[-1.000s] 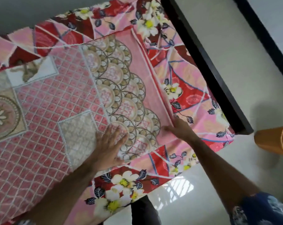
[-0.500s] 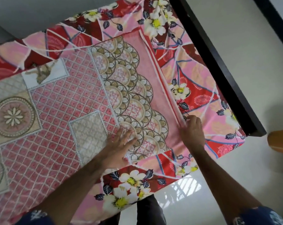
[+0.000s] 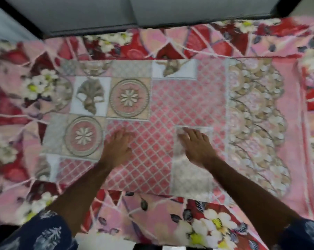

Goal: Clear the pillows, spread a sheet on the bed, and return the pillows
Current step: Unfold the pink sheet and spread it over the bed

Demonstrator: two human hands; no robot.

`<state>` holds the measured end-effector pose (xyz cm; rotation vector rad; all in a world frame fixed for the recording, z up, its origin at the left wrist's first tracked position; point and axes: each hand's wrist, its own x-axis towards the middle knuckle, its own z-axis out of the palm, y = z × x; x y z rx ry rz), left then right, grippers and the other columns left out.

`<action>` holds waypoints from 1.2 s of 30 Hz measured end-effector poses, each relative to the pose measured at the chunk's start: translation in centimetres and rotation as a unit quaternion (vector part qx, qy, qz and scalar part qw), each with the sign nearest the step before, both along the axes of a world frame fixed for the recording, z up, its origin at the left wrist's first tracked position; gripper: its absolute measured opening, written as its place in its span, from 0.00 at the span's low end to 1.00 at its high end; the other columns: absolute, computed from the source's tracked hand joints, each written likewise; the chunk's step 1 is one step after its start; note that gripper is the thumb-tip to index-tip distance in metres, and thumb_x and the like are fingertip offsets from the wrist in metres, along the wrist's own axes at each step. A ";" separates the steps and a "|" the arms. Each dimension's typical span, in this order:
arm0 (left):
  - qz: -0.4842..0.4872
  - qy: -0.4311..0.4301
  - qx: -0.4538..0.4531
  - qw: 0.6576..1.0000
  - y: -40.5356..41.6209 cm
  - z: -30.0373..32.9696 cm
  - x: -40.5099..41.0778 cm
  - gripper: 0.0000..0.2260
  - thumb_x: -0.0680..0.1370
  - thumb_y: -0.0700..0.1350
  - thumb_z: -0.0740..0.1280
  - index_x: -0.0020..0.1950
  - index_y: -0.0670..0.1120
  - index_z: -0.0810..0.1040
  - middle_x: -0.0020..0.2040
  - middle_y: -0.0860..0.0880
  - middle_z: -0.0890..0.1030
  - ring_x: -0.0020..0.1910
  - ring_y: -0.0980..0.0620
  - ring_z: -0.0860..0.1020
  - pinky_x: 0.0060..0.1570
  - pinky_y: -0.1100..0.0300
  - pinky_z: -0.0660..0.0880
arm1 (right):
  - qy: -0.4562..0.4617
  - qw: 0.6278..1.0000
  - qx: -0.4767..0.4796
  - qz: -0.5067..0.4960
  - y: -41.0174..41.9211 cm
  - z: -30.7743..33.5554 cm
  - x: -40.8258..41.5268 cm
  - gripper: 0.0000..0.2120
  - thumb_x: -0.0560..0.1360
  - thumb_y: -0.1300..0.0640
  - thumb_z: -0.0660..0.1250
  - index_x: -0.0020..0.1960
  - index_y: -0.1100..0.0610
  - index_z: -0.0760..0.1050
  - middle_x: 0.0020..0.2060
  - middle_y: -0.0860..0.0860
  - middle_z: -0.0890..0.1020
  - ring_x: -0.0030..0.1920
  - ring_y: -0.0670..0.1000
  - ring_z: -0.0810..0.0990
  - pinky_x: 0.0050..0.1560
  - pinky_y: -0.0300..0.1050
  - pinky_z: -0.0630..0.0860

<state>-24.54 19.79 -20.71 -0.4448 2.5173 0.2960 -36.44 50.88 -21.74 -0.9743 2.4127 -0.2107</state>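
Sheet-spreading is the step in hand: the patterned sheet [image 3: 170, 105], a pink lattice with medallion squares and a scalloped border, is lying flat across the floral bed [image 3: 152, 40], whose red and pink cover is showing on every side of it. Going from left to right, the left hand [image 3: 116, 148] is resting palm-down on the lattice beside a medallion square, fingers straight, its grip released and holding nothing. The right hand [image 3: 196, 143] is pressing flat on a pale grey square, fingers likewise extended and grasping nothing. No pillows are showing in this view. Judging by the flat lie of the cloth, smoothing is nearly done; the next move probably calls for sweeping both palms outward toward the edges, then fetching the pillows.
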 end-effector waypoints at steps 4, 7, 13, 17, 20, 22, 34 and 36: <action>0.153 0.012 -0.047 0.987 -12.4 0.2 5.0 0.34 0.72 0.61 0.59 0.78 0.52 0.65 0.80 0.43 0.60 0.78 0.39 0.59 0.71 0.35 0.62 | -0.001 0.996 -0.019 0.092 -10.6 0.0 -0.1 0.35 0.73 0.59 0.69 0.78 0.56 0.63 0.78 0.57 0.64 0.76 0.64 0.64 0.72 0.63 0.65; 0.285 0.043 -0.047 0.956 -19.5 -0.5 7.8 0.35 0.74 0.58 0.64 0.78 0.44 0.65 0.77 0.36 0.63 0.75 0.33 0.63 0.72 0.37 0.63 | 0.013 0.986 -0.016 0.166 -17.8 -0.5 0.6 0.35 0.70 0.58 0.73 0.76 0.59 0.67 0.75 0.60 0.69 0.72 0.67 0.71 0.66 0.68 0.72; 0.361 0.075 -0.044 0.929 -26.0 -1.2 10.1 0.34 0.76 0.50 0.69 0.78 0.42 0.61 0.74 0.38 0.64 0.70 0.34 0.66 0.65 0.42 0.68 | 0.043 0.970 0.001 0.237 -29.3 -1.2 2.8 0.35 0.70 0.54 0.69 0.75 0.55 0.63 0.75 0.63 0.69 0.71 0.68 0.71 0.65 0.69 0.73; 0.415 0.100 -0.044 0.903 -27.7 -1.8 10.4 0.34 0.74 0.52 0.72 0.77 0.46 0.64 0.74 0.41 0.64 0.71 0.36 0.64 0.67 0.40 0.65 | 0.051 0.960 0.028 0.274 -32.9 -1.2 3.1 0.41 0.75 0.55 0.70 0.82 0.50 0.53 0.82 0.59 0.52 0.80 0.64 0.55 0.76 0.65 0.59; 0.415 0.135 -0.048 0.898 -28.2 -2.0 10.9 0.29 0.72 0.51 0.75 0.71 0.49 0.70 0.68 0.43 0.70 0.67 0.37 0.68 0.61 0.42 0.69 | 0.044 0.956 0.056 0.285 -34.0 -0.5 2.9 0.42 0.76 0.54 0.71 0.83 0.48 0.50 0.82 0.57 0.47 0.81 0.61 0.50 0.78 0.63 0.56; 0.403 0.166 -0.058 0.898 -27.8 -2.1 11.1 0.27 0.72 0.51 0.76 0.68 0.49 0.71 0.65 0.44 0.72 0.64 0.39 0.70 0.58 0.43 0.71 | 0.042 0.957 0.056 0.283 -34.2 -0.1 2.8 0.42 0.76 0.52 0.72 0.82 0.46 0.51 0.82 0.56 0.48 0.81 0.61 0.51 0.76 0.65 0.58; 0.441 0.220 -0.061 0.868 -28.8 -2.5 12.0 0.11 0.76 0.47 0.70 0.57 0.47 0.77 0.57 0.45 0.75 0.59 0.42 0.73 0.56 0.46 0.69 | 0.035 0.959 0.074 0.269 -34.8 0.5 3.1 0.42 0.76 0.51 0.72 0.82 0.45 0.51 0.82 0.54 0.48 0.81 0.61 0.51 0.75 0.65 0.59; 0.427 0.224 -0.089 0.871 -28.8 -2.4 12.2 0.09 0.76 0.47 0.70 0.54 0.47 0.79 0.56 0.45 0.75 0.58 0.42 0.72 0.56 0.46 0.67 | 0.036 0.959 0.075 0.269 -34.8 0.5 3.1 0.42 0.75 0.51 0.73 0.82 0.44 0.52 0.82 0.54 0.49 0.81 0.61 0.52 0.74 0.66 0.60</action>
